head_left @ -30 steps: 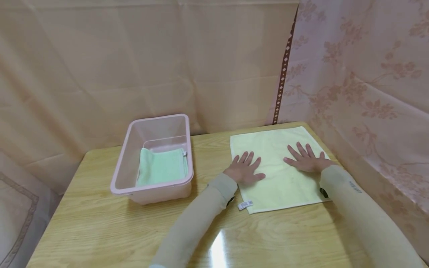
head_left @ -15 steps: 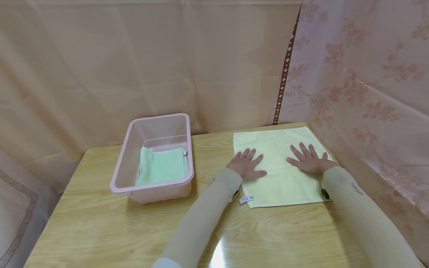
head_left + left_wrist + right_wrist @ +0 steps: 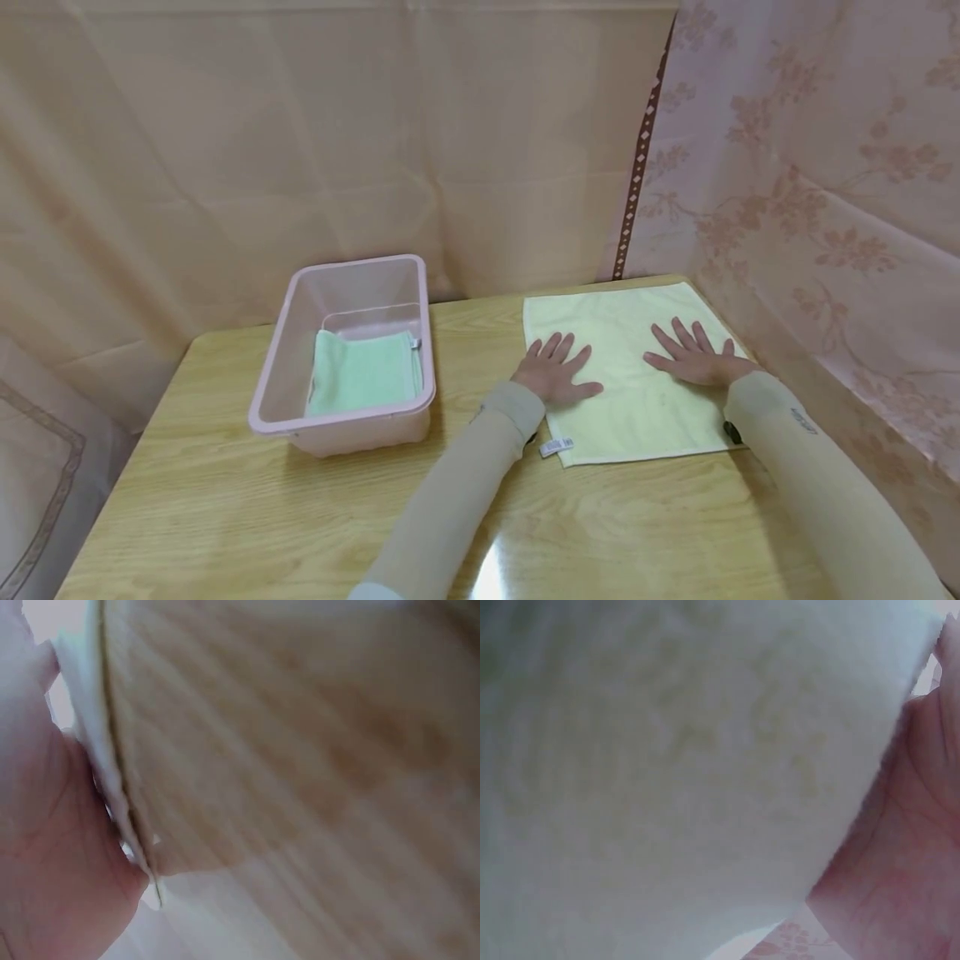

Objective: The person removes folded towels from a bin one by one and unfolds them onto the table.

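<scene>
A pale yellow towel (image 3: 637,417) lies spread flat at the right end of the table, with a white label (image 3: 556,447) at its near left corner. My left hand (image 3: 553,375) rests on the towel's left edge, fingers spread and straight. On its right side my right hand (image 3: 693,358) also presses down with outstretched fingers. The left wrist view has the left palm (image 3: 60,847) against the towel's edge; the right palm (image 3: 900,847) shows at the side of the right wrist view. Neither hand grips the cloth.
A pink plastic basin (image 3: 273,367) stands on the left of the wooden table (image 3: 300,525), holding a folded mint-green towel (image 3: 367,375). Beige curtain (image 3: 300,150) hangs behind the table, and flowered pink cloth (image 3: 840,208) borders its right side.
The towel's near left corner has moved slightly away from me, and its left edge a little to the right. Both hands stay flat on it, with the left hand shifted slightly right.
</scene>
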Motion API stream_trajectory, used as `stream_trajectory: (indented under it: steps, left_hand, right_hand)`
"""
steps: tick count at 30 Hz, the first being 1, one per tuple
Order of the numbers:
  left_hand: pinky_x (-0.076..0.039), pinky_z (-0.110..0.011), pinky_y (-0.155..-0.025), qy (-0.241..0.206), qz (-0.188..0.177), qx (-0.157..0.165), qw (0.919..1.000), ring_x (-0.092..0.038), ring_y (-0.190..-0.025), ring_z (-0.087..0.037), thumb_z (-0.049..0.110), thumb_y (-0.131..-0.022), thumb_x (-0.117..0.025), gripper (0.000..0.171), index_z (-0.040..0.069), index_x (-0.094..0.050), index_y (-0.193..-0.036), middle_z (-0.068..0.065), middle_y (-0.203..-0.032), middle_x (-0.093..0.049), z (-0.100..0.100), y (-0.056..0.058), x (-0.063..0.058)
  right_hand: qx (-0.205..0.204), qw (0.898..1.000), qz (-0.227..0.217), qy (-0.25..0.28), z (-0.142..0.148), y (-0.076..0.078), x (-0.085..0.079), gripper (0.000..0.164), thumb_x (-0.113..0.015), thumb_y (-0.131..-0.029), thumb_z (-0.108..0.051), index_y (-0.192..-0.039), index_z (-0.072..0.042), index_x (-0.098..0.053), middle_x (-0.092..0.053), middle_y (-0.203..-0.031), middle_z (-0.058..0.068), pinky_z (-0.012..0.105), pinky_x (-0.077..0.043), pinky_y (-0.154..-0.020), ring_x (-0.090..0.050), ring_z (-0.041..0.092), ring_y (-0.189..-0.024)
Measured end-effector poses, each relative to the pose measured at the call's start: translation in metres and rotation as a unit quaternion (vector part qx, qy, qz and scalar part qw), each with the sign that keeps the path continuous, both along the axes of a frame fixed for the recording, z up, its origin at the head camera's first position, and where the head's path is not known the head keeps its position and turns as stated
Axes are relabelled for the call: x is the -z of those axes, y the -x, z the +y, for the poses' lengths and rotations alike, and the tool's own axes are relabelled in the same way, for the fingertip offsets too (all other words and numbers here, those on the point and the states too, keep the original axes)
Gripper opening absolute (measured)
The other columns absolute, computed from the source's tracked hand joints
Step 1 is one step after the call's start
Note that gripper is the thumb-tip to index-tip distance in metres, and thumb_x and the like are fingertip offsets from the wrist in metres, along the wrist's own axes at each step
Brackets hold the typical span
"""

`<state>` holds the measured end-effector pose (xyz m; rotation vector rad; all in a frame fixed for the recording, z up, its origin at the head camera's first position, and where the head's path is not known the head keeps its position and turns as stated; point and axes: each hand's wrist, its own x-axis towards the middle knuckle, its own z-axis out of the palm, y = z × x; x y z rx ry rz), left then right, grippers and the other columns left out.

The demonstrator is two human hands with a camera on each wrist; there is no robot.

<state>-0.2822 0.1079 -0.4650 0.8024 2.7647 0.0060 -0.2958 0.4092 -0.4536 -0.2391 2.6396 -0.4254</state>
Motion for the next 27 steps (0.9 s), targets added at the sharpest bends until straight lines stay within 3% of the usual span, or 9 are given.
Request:
stream_trajectory:
  steps: [3, 9, 14, 18, 22, 27]
  left_hand:
    - [0.000, -0.043, -0.124, 0.010, -0.010, -0.011, 0.9998, 0.009, -0.154, -0.017, 0.081, -0.094, -0.010, 0.078, 0.043, 0.002, -0.161, 0.005, -0.170, 0.005, 0.004, 0.002, 0.007]
    - [0.003, -0.042, -0.123, 0.016, -0.019, -0.024, 0.9994, 0.011, -0.154, -0.018, 0.082, -0.093, -0.009, 0.080, 0.042, 0.004, -0.161, 0.005, -0.170, 0.007, 0.005, -0.002, 0.005]
    - [-0.007, -0.043, -0.124, 0.020, 0.002, -0.008, 0.9998, 0.000, -0.156, -0.022, 0.077, -0.098, -0.015, 0.078, 0.036, -0.007, -0.164, 0.000, -0.171, -0.003, 0.005, -0.001, -0.010]
    - [-0.010, -0.047, -0.123, 0.027, 0.011, -0.014, 0.9995, -0.005, -0.156, -0.023, 0.075, -0.099, -0.018, 0.075, 0.037, -0.012, -0.163, -0.003, -0.170, -0.008, 0.001, -0.001, -0.019]
    - [-0.013, -0.049, -0.123, 0.058, 0.032, -0.035, 0.9972, -0.009, -0.155, -0.024, 0.072, -0.101, -0.023, 0.071, 0.038, -0.013, -0.163, -0.004, -0.170, -0.012, -0.005, -0.010, -0.042]
    - [-0.016, -0.047, -0.123, 0.096, 0.064, -0.038, 0.9926, -0.011, -0.155, -0.024, 0.071, -0.102, -0.025, 0.072, 0.038, -0.009, -0.163, -0.004, -0.170, -0.014, -0.014, -0.011, -0.097]
  right_hand:
    - [-0.002, 1.000, 0.002, 0.001, 0.000, -0.002, 0.000, 0.089, -0.026, -0.099, -0.075, -0.163, -0.023, 0.006, 0.023, -0.164, 0.021, 0.082, 0.022, -0.093, 0.029, 0.051, -0.143]
    - [-0.001, 1.000, -0.002, 0.001, -0.002, -0.002, -0.001, 0.090, -0.026, -0.099, -0.076, -0.163, -0.022, 0.006, 0.024, -0.164, 0.020, 0.083, 0.021, -0.094, 0.029, 0.051, -0.143]
    - [-0.006, 1.000, 0.017, -0.009, -0.004, 0.001, -0.004, 0.089, -0.025, -0.099, -0.075, -0.164, -0.021, 0.005, 0.021, -0.164, 0.023, 0.081, 0.024, -0.093, 0.028, 0.053, -0.142]
    - [-0.020, 0.998, 0.058, -0.018, -0.017, -0.008, -0.014, 0.084, -0.024, -0.103, -0.069, -0.164, -0.016, -0.001, 0.017, -0.162, 0.030, 0.077, 0.030, -0.092, 0.030, 0.054, -0.140]
    - [-0.046, 0.994, 0.100, -0.028, -0.040, -0.013, -0.028, 0.079, -0.021, -0.105, -0.065, -0.164, -0.016, -0.004, 0.014, -0.164, 0.028, 0.075, 0.030, -0.095, 0.028, 0.052, -0.143]
    - [-0.064, 0.989, 0.130, 0.012, -0.070, -0.006, -0.060, 0.075, -0.022, -0.107, -0.060, -0.164, -0.015, -0.004, 0.014, -0.164, 0.027, 0.079, 0.017, -0.102, 0.025, 0.051, -0.144]
